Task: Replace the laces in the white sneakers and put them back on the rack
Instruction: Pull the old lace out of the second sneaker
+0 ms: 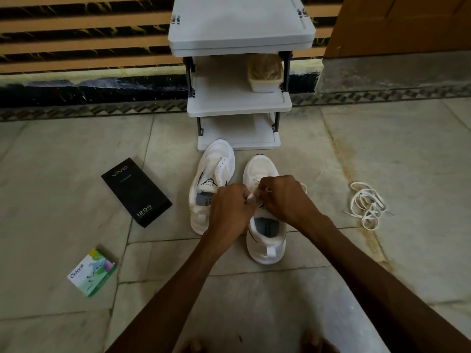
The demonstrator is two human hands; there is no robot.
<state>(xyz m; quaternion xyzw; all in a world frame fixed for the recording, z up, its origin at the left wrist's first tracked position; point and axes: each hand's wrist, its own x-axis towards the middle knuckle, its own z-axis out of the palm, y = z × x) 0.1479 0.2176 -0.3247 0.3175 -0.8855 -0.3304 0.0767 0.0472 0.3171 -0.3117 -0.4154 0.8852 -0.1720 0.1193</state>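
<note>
Two white sneakers stand side by side on the tiled floor in front of a white shoe rack [239, 104]. The left sneaker [211, 174] has no lace and its tongue is folded up. Over the right sneaker [266, 240] both my hands meet at the eyelets. My left hand [230, 207] pinches a white lace [251, 197] end, and my right hand [283, 197] pinches the same lace beside it. The hands hide the right sneaker's tongue and most of the lace. A loose pile of white laces [367, 205] lies on the floor to the right.
A black phone box [136, 192] lies left of the sneakers, and a small green Odonil box [93, 272] sits nearer me on the left. A beige tub [265, 73] rests on the rack's middle shelf. A striped wall runs behind the rack.
</note>
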